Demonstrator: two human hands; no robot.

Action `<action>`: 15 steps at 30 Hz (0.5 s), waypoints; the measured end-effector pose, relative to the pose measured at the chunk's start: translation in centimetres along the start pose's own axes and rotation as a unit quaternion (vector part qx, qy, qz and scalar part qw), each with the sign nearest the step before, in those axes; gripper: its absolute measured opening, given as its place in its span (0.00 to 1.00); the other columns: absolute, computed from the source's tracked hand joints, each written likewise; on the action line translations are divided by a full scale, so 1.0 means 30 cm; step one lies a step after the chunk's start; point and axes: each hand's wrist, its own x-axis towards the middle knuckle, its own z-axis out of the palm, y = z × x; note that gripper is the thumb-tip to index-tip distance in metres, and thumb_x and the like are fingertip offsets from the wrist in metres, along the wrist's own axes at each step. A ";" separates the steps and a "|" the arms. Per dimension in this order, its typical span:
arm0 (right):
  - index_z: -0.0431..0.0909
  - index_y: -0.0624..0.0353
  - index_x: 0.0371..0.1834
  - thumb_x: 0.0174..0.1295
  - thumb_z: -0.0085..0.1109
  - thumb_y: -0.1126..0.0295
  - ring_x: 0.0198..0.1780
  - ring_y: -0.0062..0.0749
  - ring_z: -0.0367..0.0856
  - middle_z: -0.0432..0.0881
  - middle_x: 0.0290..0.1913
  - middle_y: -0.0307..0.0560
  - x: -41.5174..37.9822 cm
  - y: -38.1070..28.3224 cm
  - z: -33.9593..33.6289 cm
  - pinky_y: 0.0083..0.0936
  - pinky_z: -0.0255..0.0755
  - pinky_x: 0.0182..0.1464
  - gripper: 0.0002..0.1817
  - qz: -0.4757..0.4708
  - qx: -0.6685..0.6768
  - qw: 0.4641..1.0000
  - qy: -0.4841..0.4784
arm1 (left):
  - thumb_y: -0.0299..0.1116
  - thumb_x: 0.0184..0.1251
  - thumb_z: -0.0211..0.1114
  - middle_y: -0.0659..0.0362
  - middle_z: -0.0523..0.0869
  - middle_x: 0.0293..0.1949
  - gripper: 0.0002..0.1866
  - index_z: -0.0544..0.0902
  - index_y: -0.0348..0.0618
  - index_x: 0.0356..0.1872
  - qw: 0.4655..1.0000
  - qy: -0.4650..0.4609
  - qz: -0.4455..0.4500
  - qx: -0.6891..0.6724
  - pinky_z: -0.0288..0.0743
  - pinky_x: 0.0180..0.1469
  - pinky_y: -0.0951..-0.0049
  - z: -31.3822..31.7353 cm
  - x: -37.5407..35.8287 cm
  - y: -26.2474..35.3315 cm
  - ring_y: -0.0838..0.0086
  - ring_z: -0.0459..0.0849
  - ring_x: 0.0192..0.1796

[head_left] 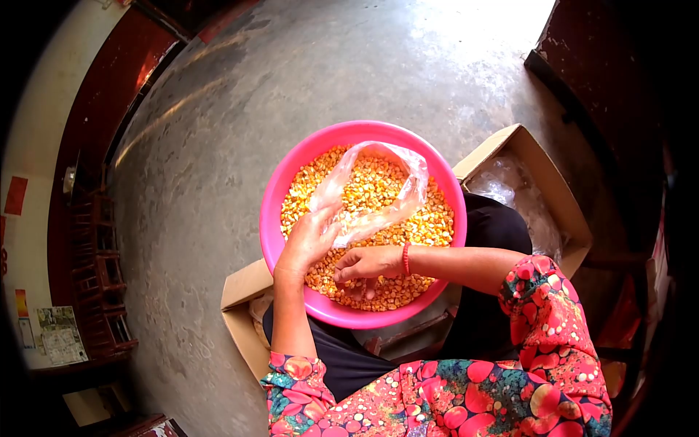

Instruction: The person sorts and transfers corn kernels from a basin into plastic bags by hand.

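Note:
A pink plastic basin rests on my lap, filled with yellow and orange corn kernels. My left hand holds a clear plastic bag by its edge, and the bag lies open over the kernels. My right hand is cupped in the kernels at the near side of the basin, fingers curled into them. A red band circles my right wrist.
An open cardboard box with clear plastic bags inside stands to my right. Another cardboard box sits under my left side. Bare concrete floor stretches ahead. A dark wooden rack stands at the left wall.

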 end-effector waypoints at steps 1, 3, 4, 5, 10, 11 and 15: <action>0.74 0.64 0.37 0.64 0.52 0.66 0.25 0.28 0.81 0.78 0.27 0.43 -0.006 -0.012 -0.002 0.23 0.81 0.28 0.11 -0.006 0.006 1.000 0.012 | 0.32 0.59 0.59 0.44 0.81 0.49 0.20 0.78 0.39 0.54 1.000 0.000 0.004 -0.003 0.72 0.56 0.64 0.000 -0.001 -0.003 0.55 0.81 0.52; 0.75 0.64 0.39 0.63 0.51 0.70 0.28 0.28 0.82 0.79 0.30 0.45 -0.022 -0.050 -0.002 0.25 0.81 0.31 0.08 -0.028 0.009 0.998 0.048 | 0.32 0.60 0.59 0.44 0.81 0.49 0.20 0.78 0.39 0.54 1.000 0.002 0.011 0.000 0.72 0.55 0.64 0.000 -0.003 -0.011 0.55 0.81 0.52; 0.76 0.64 0.39 0.62 0.52 0.72 0.30 0.28 0.82 0.79 0.31 0.45 -0.019 -0.060 -0.022 0.25 0.81 0.33 0.07 -0.063 0.029 0.997 0.018 | 0.32 0.60 0.58 0.43 0.81 0.50 0.20 0.78 0.39 0.54 1.000 0.004 0.019 0.003 0.72 0.55 0.63 0.000 -0.002 -0.013 0.54 0.81 0.52; 0.76 0.64 0.39 0.61 0.52 0.74 0.32 0.28 0.82 0.80 0.32 0.45 -0.018 -0.071 -0.044 0.26 0.81 0.36 0.07 -0.097 0.050 0.994 -0.011 | 0.32 0.60 0.58 0.43 0.81 0.50 0.20 0.78 0.39 0.54 1.000 0.005 0.019 0.002 0.72 0.55 0.63 0.000 -0.001 -0.011 0.54 0.81 0.52; 0.77 0.65 0.41 0.61 0.50 0.76 0.40 0.24 0.82 0.81 0.38 0.42 -0.058 -0.122 -0.119 0.23 0.79 0.45 0.09 -0.137 0.048 0.989 0.039 | 0.30 0.62 0.57 0.42 0.82 0.48 0.20 0.77 0.42 0.56 0.999 -0.004 -0.037 -0.036 0.73 0.54 0.63 -0.005 -0.002 -0.003 0.55 0.82 0.51; 0.77 0.65 0.43 0.61 0.50 0.76 0.40 0.25 0.82 0.81 0.39 0.43 -0.072 -0.137 -0.127 0.23 0.79 0.46 0.10 -0.140 0.052 0.987 0.057 | 0.31 0.62 0.57 0.42 0.82 0.48 0.20 0.77 0.42 0.56 0.998 -0.011 -0.046 -0.034 0.73 0.54 0.63 -0.006 -0.004 0.001 0.55 0.82 0.51; 0.71 0.71 0.53 0.63 0.47 0.77 0.47 0.30 0.81 0.80 0.47 0.52 -0.077 -0.151 -0.184 0.23 0.77 0.52 0.16 -0.189 0.125 0.957 0.182 | 0.32 0.62 0.58 0.43 0.82 0.47 0.19 0.78 0.43 0.55 0.997 -0.032 -0.067 -0.035 0.73 0.54 0.63 -0.017 -0.006 0.027 0.54 0.82 0.51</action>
